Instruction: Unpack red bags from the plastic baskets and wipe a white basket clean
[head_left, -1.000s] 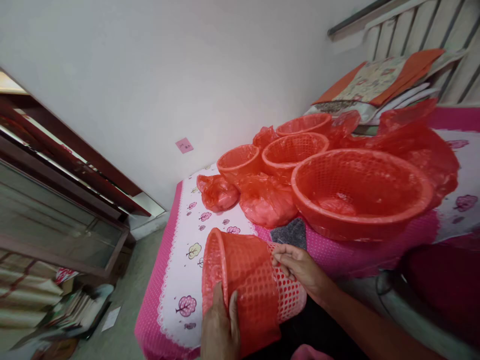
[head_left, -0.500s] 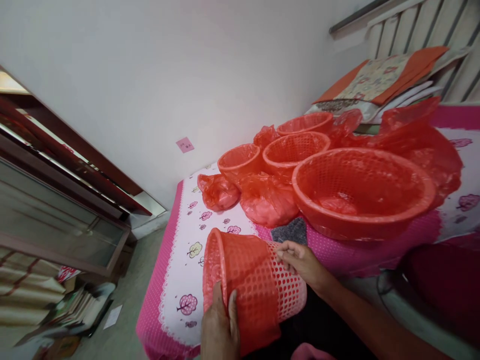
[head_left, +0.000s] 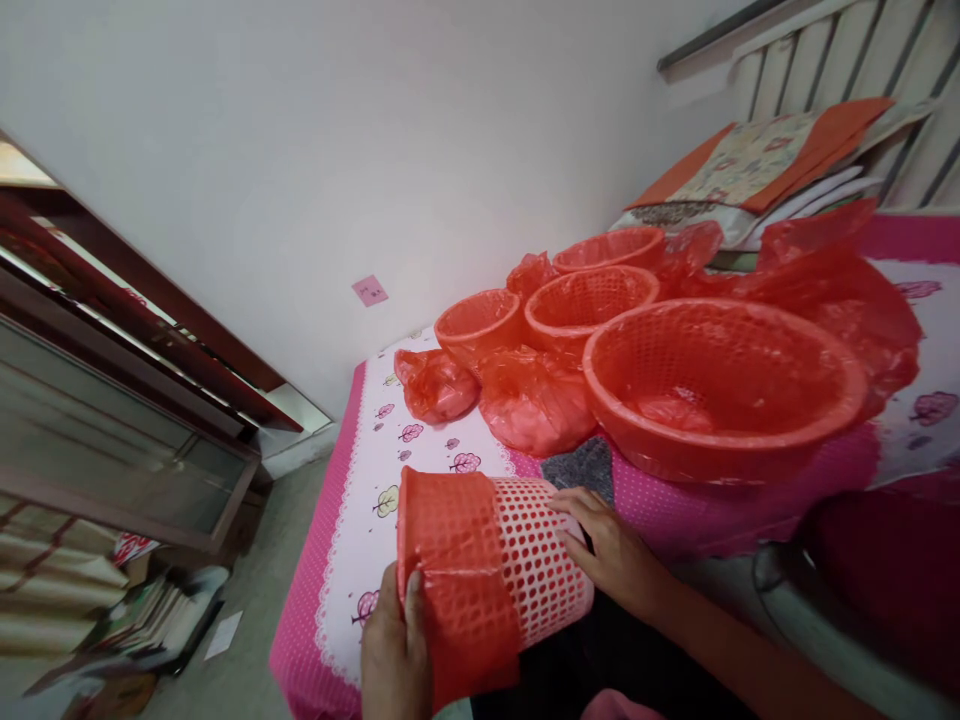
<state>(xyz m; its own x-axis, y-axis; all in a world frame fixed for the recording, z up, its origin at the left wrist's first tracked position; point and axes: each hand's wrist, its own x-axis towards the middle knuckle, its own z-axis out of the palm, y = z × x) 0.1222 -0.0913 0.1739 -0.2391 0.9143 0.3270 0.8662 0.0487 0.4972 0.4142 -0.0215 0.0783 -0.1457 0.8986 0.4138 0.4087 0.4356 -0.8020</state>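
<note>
A pink perforated plastic basket (head_left: 541, 560) lies on its side in front of me, its open end to the left. A red plastic bag (head_left: 457, 585) lines it and is folded over the rim, covering the left part of the outside. My left hand (head_left: 397, 645) grips the bag-covered rim, thumb on the outside. At the other end my right hand (head_left: 607, 550) holds the basket near its base, fingers curled against the bare lattice. A grey cloth (head_left: 581, 468) lies just beyond that hand.
Beyond stand several bag-lined baskets, including a large one (head_left: 724, 455) at right. Knotted red bags (head_left: 536, 410) sit beside them on the bed's tree-print cover (head_left: 349, 560). Folded textiles (head_left: 787, 165) are stacked at the back right. A dark red bucket-like container (head_left: 877, 590) stands at lower right.
The basket has shifted left and turned so its opening faces away from view. My left hand moved left with the rim. My right hand now rests closer around the base.
</note>
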